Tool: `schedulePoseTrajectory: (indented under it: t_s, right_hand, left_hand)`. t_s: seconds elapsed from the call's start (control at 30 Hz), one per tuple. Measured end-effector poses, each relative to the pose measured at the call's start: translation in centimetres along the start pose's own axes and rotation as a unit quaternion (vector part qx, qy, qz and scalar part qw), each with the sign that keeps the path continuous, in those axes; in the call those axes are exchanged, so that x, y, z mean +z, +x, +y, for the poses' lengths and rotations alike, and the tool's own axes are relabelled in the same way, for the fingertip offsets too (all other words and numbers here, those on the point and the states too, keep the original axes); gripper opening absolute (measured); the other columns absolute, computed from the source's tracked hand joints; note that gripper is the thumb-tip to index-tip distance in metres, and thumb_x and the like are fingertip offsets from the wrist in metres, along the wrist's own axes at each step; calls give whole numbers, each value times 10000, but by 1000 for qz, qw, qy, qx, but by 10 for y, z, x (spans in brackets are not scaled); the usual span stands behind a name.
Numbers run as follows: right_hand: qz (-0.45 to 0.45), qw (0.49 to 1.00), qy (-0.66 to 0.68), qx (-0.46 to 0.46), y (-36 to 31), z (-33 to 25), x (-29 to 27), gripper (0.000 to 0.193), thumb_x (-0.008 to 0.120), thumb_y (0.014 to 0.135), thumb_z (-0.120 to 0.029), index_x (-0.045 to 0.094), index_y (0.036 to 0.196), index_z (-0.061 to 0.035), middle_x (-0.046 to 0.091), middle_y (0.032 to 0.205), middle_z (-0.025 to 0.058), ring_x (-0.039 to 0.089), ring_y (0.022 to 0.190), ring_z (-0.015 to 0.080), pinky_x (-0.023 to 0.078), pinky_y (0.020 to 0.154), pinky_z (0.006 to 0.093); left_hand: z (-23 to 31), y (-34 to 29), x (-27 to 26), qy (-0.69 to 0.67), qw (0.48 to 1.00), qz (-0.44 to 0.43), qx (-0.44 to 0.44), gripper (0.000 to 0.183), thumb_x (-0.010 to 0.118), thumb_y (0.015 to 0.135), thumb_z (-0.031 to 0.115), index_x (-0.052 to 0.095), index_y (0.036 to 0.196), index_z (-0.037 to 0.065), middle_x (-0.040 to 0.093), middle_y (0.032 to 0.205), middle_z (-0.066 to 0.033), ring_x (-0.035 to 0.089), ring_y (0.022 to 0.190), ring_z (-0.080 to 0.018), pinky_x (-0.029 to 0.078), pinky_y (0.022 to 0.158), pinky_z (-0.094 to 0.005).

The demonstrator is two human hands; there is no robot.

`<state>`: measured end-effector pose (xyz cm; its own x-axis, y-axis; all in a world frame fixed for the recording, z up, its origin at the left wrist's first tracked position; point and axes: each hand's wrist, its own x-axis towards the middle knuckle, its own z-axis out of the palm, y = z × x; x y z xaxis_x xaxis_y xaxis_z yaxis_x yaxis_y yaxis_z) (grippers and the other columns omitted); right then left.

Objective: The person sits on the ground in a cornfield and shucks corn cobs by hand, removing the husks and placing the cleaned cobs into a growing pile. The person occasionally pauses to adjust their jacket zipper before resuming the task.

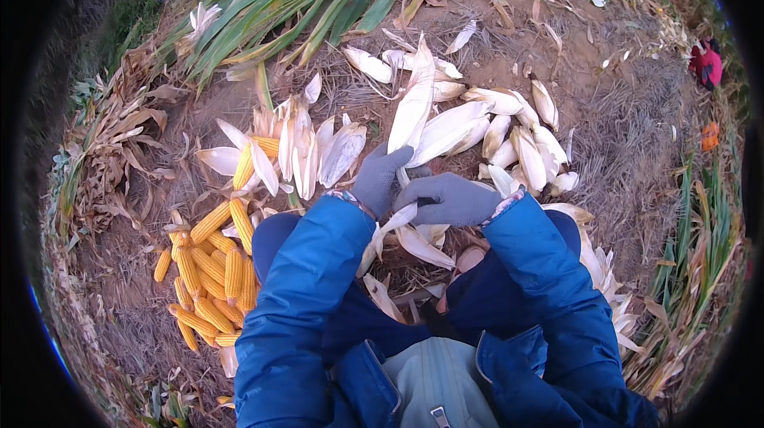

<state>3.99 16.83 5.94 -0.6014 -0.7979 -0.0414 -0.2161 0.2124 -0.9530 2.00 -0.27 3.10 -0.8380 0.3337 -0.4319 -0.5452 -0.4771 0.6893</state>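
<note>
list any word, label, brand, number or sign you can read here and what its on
None: no readable text anywhere.
The grey gloves, blue sleeves, husk-covered ears and yellow cobs show no lettering.
Too small or blurred to tell: the zip pull and the red item at far right.

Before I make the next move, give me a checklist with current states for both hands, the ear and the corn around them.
1. Left grip in a grey fabric glove closed on the long, cream-husked corn ear: ok.
2. Right grip in a grey fabric glove firm at the ear's lower end: cannot tell; fingertips partly hidden.
3. Ear's kernels exposed: not ok; pale husk covers its visible side.
4. Pile of bare, yellow corn cobs apart from both hands: ok, it lies to the left.
5. Space below the hands uncluttered: not ok; loose, pale, papery husk pieces lie there.
</note>
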Motion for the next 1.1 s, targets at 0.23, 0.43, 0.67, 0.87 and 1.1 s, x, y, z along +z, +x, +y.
schedulePoseTrajectory:
  t_s: [0.23,0.43,0.67,0.87,1.1]
  right_hand:
    - [245,943,147,172,-28,-17,-50,270,516,939,-236,648,945,0,641,709,46,539,524,97,428,501,236]
    - [142,974,136,110,-41,-17,-49,242,528,930,-211,641,955,1,631,740,54,553,557,89,444,519,239]
    - [491,835,244,-44,-53,-4,-84,159,554,878,-127,622,942,1,636,747,59,504,505,89,396,483,214]
    - [452,884,82,86,-23,-7,-56,228,712,807,-231,637,886,-30,596,694,14,530,541,75,430,492,226]
    - [479,869,-10,123,-2,45,-44,385,741,773,-283,569,1001,-25,606,736,61,593,641,138,483,576,275]
  left_hand:
    - [-5,22,-11,20,996,-85,-16,370,495,924,239,487,1181,-27,609,1025,-181,663,792,-288,570,725,-396]
    - [-8,23,-5,-50,996,-43,67,368,472,886,181,479,1154,-71,583,1095,-214,625,943,-355,540,806,-474]
    - [-5,28,-11,-28,995,-55,77,396,462,893,208,484,1179,-66,590,1102,-193,628,946,-311,555,777,-427]
    - [-6,29,-4,35,990,-34,135,363,488,934,175,471,1236,-24,596,1095,-141,626,927,-243,555,763,-374]
    - [-3,25,1,-80,989,-86,87,413,516,940,215,448,1267,-29,574,1146,-144,596,1007,-265,516,862,-421]
